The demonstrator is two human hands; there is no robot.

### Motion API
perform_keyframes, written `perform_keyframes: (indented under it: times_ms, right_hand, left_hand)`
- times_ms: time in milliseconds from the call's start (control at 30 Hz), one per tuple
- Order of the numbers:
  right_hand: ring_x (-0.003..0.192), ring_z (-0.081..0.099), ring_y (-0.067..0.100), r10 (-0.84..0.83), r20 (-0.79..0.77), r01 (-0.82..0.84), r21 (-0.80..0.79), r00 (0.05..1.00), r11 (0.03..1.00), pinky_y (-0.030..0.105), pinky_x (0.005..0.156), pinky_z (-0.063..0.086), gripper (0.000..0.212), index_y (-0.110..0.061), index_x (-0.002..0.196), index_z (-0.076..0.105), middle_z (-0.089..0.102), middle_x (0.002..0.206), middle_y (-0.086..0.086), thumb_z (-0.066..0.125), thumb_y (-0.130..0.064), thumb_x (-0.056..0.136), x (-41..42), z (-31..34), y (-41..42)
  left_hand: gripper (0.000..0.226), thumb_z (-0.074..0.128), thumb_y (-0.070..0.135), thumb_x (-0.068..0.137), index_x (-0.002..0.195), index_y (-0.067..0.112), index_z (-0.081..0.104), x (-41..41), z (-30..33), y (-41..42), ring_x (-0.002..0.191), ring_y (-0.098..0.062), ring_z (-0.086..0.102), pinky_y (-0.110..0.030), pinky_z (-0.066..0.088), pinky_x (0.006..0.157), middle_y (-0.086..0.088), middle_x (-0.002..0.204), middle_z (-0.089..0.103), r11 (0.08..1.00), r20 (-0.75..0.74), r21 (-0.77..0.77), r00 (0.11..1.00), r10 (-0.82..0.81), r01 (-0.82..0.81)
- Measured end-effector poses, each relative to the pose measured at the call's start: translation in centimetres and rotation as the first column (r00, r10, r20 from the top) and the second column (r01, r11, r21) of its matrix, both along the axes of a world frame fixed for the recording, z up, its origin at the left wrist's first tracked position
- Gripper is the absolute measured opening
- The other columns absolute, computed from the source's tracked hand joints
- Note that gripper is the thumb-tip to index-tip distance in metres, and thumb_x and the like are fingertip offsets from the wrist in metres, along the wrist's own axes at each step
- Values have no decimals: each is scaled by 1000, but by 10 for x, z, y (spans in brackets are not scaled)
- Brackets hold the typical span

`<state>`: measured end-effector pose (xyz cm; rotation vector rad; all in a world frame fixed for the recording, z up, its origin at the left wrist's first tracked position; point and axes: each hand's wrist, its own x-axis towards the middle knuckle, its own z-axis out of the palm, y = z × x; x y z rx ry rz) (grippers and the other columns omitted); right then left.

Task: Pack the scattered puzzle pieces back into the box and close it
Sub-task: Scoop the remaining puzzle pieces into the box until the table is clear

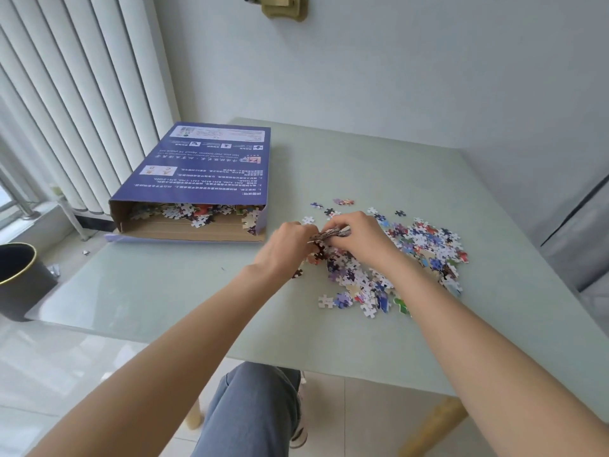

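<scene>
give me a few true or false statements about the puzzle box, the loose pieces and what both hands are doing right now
1. The flat purple cardboard box lies with its near end open. True.
2. The box holds no pieces. False: jigsaw pieces show inside its opening.
3. The scattered pile of colourful jigsaw pieces lies to the right of the box on the pale green table. True.
4. Only the right hand touches pieces. False: the left hand grips the same small bunch of pieces with it.
5. A round black bin with a gold rim stands on the table. False: it stands on the floor, left of the table.
</scene>
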<state>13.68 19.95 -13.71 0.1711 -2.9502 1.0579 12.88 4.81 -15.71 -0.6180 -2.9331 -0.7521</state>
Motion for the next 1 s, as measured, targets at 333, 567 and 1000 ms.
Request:
perform_keyframes:
  times_ms: [333, 567, 1000]
  right_hand:
    - [59, 56, -1, 68, -162, -86, -104, 984, 991, 5, 59, 39, 11, -18, 91, 74, 65, 64, -5, 70, -17, 81, -17, 27, -57]
    - [63, 55, 5, 172, -143, -189, -117, 975, 975, 4, 59, 37, 15, -14, 97, 73, 68, 76, 3, 70, -17, 83, -43, 8, -126]
    - [111, 56, 32, 268, -131, -213, 330, 955, 920, 40, 94, 43, 28, -3, 118, 62, 60, 118, 17, 53, -6, 92, -54, -14, -150]
  left_hand:
    - [17, 59, 14, 90, 79, 3, 66, -2, 33, -66, 50, -18, 37, -25, 27, 50, -10, 60, 54, 976, -147, 183, 978, 145, -117]
    - [12, 62, 14, 87, 84, 9, 73, -23, 13, -136, 66, -27, 54, -32, 40, 64, -11, 74, 66, 976, -213, 157, 960, 184, -152]
    - [26, 46, 13, 94, 114, 8, 63, -31, -24, -179, 108, -34, 50, -41, 43, 85, -13, 117, 59, 876, -186, 3, 861, 474, -482]
